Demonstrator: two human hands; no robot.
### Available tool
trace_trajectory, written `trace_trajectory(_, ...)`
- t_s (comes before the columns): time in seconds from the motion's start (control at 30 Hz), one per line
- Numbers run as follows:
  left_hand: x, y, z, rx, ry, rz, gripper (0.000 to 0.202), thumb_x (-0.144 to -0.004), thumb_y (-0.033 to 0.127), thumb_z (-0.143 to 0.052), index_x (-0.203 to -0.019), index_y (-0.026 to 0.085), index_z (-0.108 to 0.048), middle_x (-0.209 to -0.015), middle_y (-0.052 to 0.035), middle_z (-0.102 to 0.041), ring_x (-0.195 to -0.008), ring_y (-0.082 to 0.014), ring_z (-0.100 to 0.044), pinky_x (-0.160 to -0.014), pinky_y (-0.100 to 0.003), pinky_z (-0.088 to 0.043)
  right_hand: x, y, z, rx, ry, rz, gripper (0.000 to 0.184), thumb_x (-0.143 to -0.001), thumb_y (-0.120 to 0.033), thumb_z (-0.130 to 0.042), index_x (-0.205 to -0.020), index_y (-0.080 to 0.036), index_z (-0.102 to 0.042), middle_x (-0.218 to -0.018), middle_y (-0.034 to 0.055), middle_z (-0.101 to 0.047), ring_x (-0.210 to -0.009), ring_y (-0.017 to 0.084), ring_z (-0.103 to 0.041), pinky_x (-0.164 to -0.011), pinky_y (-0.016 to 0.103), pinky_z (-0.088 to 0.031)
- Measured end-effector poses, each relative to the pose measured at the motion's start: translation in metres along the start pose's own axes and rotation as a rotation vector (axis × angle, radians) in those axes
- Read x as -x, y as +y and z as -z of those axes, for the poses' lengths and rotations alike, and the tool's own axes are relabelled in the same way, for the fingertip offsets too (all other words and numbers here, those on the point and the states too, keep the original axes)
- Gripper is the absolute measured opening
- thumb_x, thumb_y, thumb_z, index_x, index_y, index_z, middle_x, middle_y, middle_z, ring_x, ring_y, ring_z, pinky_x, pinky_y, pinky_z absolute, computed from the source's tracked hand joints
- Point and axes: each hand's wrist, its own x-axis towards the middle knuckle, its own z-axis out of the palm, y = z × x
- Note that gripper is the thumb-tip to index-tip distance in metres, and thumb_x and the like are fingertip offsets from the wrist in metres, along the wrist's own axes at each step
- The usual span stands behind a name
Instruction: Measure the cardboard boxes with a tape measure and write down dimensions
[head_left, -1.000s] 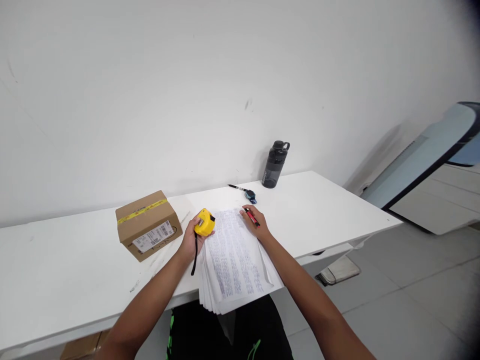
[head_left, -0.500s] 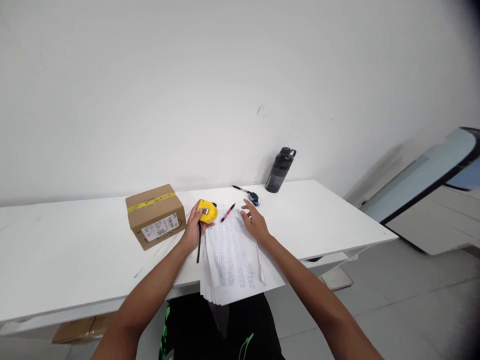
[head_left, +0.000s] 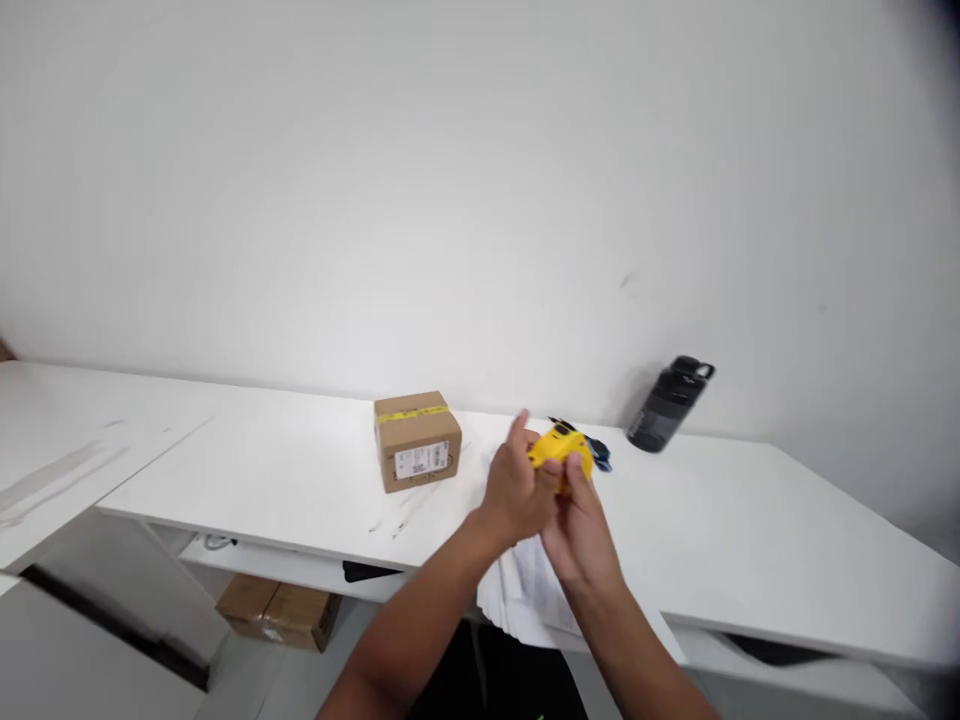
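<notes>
A yellow tape measure (head_left: 559, 450) is raised a little above the white table (head_left: 300, 480), held between both hands. My left hand (head_left: 514, 490) grips its left side with one finger sticking up. My right hand (head_left: 577, 520) closes on it from below and the right. Under the hands lies a stack of printed papers (head_left: 525, 590), hanging over the table's front edge. A small cardboard box (head_left: 417, 440) with yellow tape and a label stands just to the left of the hands.
A dark water bottle (head_left: 667, 403) stands by the wall at the right. A small blue object (head_left: 602, 455) peeks out behind the tape measure. Another cardboard box (head_left: 277, 610) sits on the floor under the table. A second white surface (head_left: 52, 470) adjoins at the left.
The view has swung left. My right hand left the papers and joined my left hand on the tape measure, which is now lifted. The red pen is out of sight.
</notes>
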Motion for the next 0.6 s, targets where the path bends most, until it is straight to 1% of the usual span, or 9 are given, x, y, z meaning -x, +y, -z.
trace_trajectory(0.1,-0.020,0.009,0.024,-0.232,-0.066,-0.119,0.075,-0.091,0.069,-0.018,-0.147,0.021,-0.027,-0.136,-0.0182,-0.048,-0.125,-0.0302,-0.047,-0.106,-0.052,-0.036,0.000,-0.010,0.019,-0.192,-0.045,-0.171,0.042,-0.080,-0.039,-0.074,-0.118,-0.026,-0.062,-0.108,0.0010,-0.071,-0.100,0.016,-0.068,-0.086,0.028,-0.059)
trace_trajectory(0.13,-0.028,0.007,0.036,-0.328,-0.118,-0.091,0.074,-0.090,0.071,-0.019,-0.144,0.022,-0.036,-0.142,-0.0170,-0.045,-0.132,-0.0309,-0.041,-0.110,-0.053,-0.031,-0.001,-0.012,0.030,-0.281,-0.063,-0.267,0.039,-0.081,-0.034,-0.074,-0.118,-0.026,-0.063,-0.107,0.0013,-0.072,-0.098,0.016,-0.069,-0.081,0.027,-0.061)
trace_trajectory(0.2,-0.043,-0.007,0.068,-0.541,-0.291,0.076,0.069,-0.086,0.074,-0.033,-0.133,0.026,-0.050,-0.146,-0.0124,-0.045,-0.137,-0.0318,-0.036,-0.116,-0.056,-0.020,0.000,-0.015,0.055,-0.478,-0.061,-0.478,0.033,-0.086,-0.029,-0.068,-0.118,-0.025,-0.062,-0.110,0.0042,-0.070,-0.091,0.013,-0.071,-0.071,0.022,-0.062)
trace_trajectory(0.27,-0.051,-0.032,0.103,-0.742,-0.538,0.242,0.081,-0.075,0.076,-0.053,-0.136,0.023,-0.048,-0.146,-0.0137,-0.047,-0.143,-0.0361,-0.027,-0.117,-0.062,-0.008,0.006,-0.018,0.077,-0.624,0.017,-0.642,0.028,-0.092,-0.031,-0.060,-0.118,-0.023,-0.060,-0.118,0.0086,-0.066,-0.087,0.011,-0.071,-0.064,0.017,-0.061)
trace_trajectory(0.33,-0.050,-0.058,0.133,-0.904,-0.694,0.414,0.103,-0.061,0.065,-0.073,-0.145,0.019,-0.035,-0.155,-0.0182,-0.034,-0.146,-0.0403,-0.018,-0.115,-0.061,-0.013,0.014,-0.021,0.094,-0.681,0.136,-0.737,0.025,-0.096,-0.035,-0.052,-0.116,-0.021,-0.059,-0.125,0.0122,-0.061,-0.084,0.010,-0.071,-0.060,0.015,-0.059)
trace_trajectory(0.37,-0.046,-0.068,0.145,-0.955,-0.720,0.443,0.106,-0.060,0.055,-0.079,-0.147,0.019,-0.032,-0.157,-0.0183,-0.030,-0.146,-0.0391,-0.021,-0.116,-0.057,-0.018,0.018,-0.025,0.099,-0.681,0.188,-0.769,0.025,-0.098,-0.035,-0.048,-0.116,-0.020,-0.058,-0.126,0.0135,-0.060,-0.083,0.010,-0.071,-0.057,0.014,-0.058)
trace_trajectory(0.47,-0.023,-0.079,0.169,-0.971,-0.743,0.385,0.100,-0.062,0.041,-0.081,-0.148,0.022,-0.032,-0.157,-0.0149,-0.031,-0.144,-0.0348,-0.030,-0.115,-0.048,-0.026,0.021,-0.044,0.105,-0.612,0.256,-0.767,0.026,-0.101,-0.033,-0.041,-0.117,-0.019,-0.054,-0.118,0.0141,-0.060,-0.076,0.008,-0.070,-0.041,0.008,-0.048)
trace_trajectory(0.53,-0.001,-0.071,0.174,-0.956,-0.758,0.329,0.099,-0.063,0.040,-0.080,-0.148,0.023,-0.033,-0.156,-0.0139,-0.033,-0.143,-0.0339,-0.031,-0.116,-0.047,-0.026,0.018,-0.061,0.098,-0.489,0.215,-0.696,0.023,-0.099,-0.032,-0.045,-0.116,-0.018,-0.053,-0.105,0.0111,-0.062,-0.069,0.007,-0.067,-0.035,0.006,-0.042)
trace_trajectory(0.6,0.022,-0.058,0.174,-0.948,-0.752,0.241,0.101,-0.062,0.041,-0.081,-0.148,0.024,-0.032,-0.156,-0.0125,-0.033,-0.143,-0.0332,-0.032,-0.116,-0.046,-0.026,0.011,-0.073,0.081,-0.292,0.115,-0.544,0.022,-0.093,-0.033,-0.057,-0.109,-0.019,-0.053,-0.091,0.0054,-0.062,-0.058,0.005,-0.061,-0.031,0.007,-0.038)
